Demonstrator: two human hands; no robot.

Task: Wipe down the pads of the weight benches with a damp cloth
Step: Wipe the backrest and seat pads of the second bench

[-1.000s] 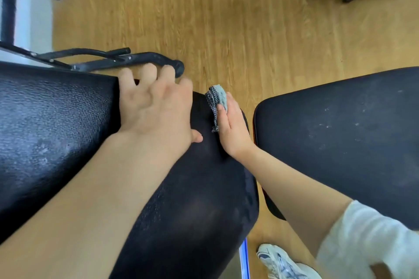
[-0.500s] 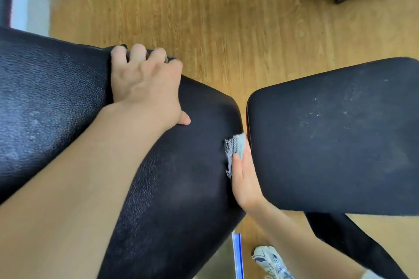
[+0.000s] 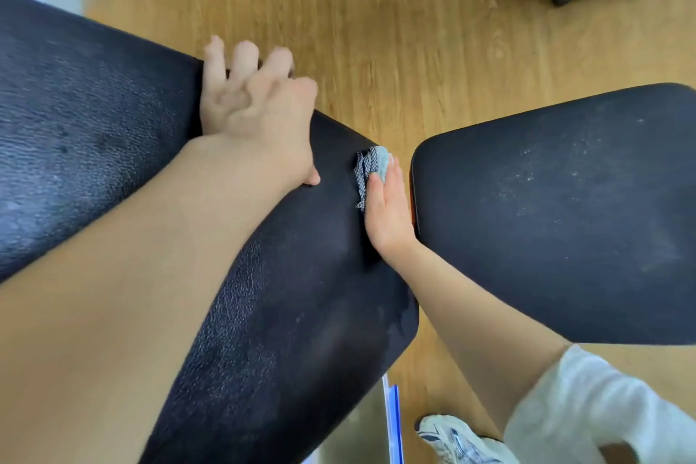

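Right hand (image 3: 388, 211), fingers flat, presses the cloth (image 3: 373, 164) against the pad (image 3: 301, 294) edge; left hand (image 3: 256, 113) rests spread on the pad's far end.

Crumpled grey cloth (image 3: 371, 169) lies against the black pad (image 3: 301, 275).

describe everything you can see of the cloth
The cloth is a small bunched rag, pale grey-blue on one face and dark with a fine white dot pattern on the other. Only part of it shows; the rest lies under the straight fingers of the right hand, which press it against the rounded right edge of the textured black bench pad. Whether it is damp cannot be told.
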